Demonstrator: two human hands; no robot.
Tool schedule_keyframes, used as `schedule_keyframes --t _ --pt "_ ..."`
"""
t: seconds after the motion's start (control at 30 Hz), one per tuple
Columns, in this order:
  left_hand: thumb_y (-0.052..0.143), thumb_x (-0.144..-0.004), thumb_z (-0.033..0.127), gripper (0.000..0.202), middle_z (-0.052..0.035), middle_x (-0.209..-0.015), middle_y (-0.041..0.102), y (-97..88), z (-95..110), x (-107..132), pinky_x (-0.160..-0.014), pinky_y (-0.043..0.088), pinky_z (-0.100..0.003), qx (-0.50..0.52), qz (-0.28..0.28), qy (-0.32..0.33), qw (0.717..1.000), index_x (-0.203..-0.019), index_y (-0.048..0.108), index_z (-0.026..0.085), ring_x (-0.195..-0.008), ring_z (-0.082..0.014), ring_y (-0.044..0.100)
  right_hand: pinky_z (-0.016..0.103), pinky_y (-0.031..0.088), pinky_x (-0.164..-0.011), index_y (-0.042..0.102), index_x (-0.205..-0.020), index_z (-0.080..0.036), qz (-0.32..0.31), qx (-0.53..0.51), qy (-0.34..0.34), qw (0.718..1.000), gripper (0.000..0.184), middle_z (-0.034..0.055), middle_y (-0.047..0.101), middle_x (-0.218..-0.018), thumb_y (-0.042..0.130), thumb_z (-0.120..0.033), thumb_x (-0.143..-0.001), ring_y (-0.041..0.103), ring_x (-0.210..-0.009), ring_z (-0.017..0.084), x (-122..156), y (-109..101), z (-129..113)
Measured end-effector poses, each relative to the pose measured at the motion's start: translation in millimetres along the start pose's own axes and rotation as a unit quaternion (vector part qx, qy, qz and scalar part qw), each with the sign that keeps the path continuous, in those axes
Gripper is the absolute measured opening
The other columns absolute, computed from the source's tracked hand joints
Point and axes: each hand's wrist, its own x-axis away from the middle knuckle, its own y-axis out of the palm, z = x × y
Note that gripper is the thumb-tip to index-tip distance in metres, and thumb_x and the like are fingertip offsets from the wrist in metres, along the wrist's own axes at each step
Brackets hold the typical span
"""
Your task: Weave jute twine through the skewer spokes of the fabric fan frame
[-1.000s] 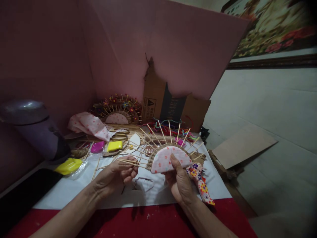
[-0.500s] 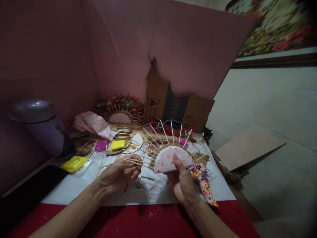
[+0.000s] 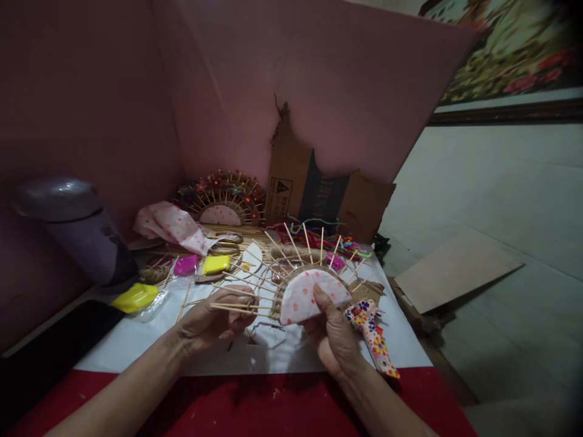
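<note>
A half-round piece (image 3: 303,298) is covered in white cloth with pinkish-red dots. Woven twine (image 3: 276,297) edges its curve, and thin wooden sticks (image 3: 308,244) fan outward from it. My right hand (image 3: 334,331) grips it at the lower right, thumb on the cloth face and fingers behind. On the other side, my left hand (image 3: 232,312) has its fingers pinched together beside the lowest left sticks, which cross in front of them. Whatever is between those fingertips is hidden. A flower-patterned glue gun (image 3: 373,337) lies just right of my right hand.
Behind stands a finished-looking fan piece (image 3: 221,203) with small flowers, near dotted cloth (image 3: 170,227) and gold-handled scissors (image 3: 225,243). A purple bottle (image 3: 86,237), yellow packets (image 3: 136,298) and a black slab (image 3: 59,352) are at left. Torn cardboard (image 3: 325,194) leans at the back.
The half-round piece has tilted and shifted slightly left, its sticks turning counterclockwise. My left hand has moved a little left and its fingers have curled differently. My right hand still holds the piece.
</note>
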Motion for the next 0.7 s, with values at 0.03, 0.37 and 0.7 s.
schedule_keyframes --t 0.03,0.37,0.7 --pt "0.063 -0.072 0.012 0.005 0.0027 -0.051 0.043 2.0 0.3 0.3 -0.030 0.024 -0.012 -0.009 0.002 0.001 1.000 -0.071 0.058 0.013 -0.044 -0.0067 0.041 0.021 0.056 -0.051 0.059 -0.086 -0.017 -0.004 0.004 0.001 1.000 0.040 -0.0055 0.068 -0.061 0.082 -0.018 -0.054 0.066 -0.055 0.014 0.1 -0.1 -0.1" --pt "0.060 -0.073 0.015 0.005 0.0024 -0.053 0.042 2.0 -0.9 -1.7 -0.034 0.029 -0.014 -0.065 -0.005 0.030 0.997 -0.072 0.057 0.012 -0.046 -0.0066 0.039 0.018 0.055 -0.048 0.061 -0.083 -0.016 -0.017 0.005 0.001 1.000 0.034 -0.0043 0.069 -0.063 0.081 -0.017 -0.056 0.064 -0.049 0.011 -4.0 -6.2 2.0" --pt "0.061 -0.073 0.013 0.004 0.0028 -0.056 0.043 3.7 -0.7 -0.8 -0.036 0.027 -0.014 -0.033 0.025 0.015 0.999 -0.073 0.057 0.012 -0.045 -0.0054 0.042 0.021 0.057 -0.054 0.063 -0.076 -0.015 -0.036 -0.006 0.010 0.999 0.022 -0.0031 0.069 -0.063 0.078 -0.015 -0.060 0.064 -0.052 0.011 -3.2 -9.0 2.0"
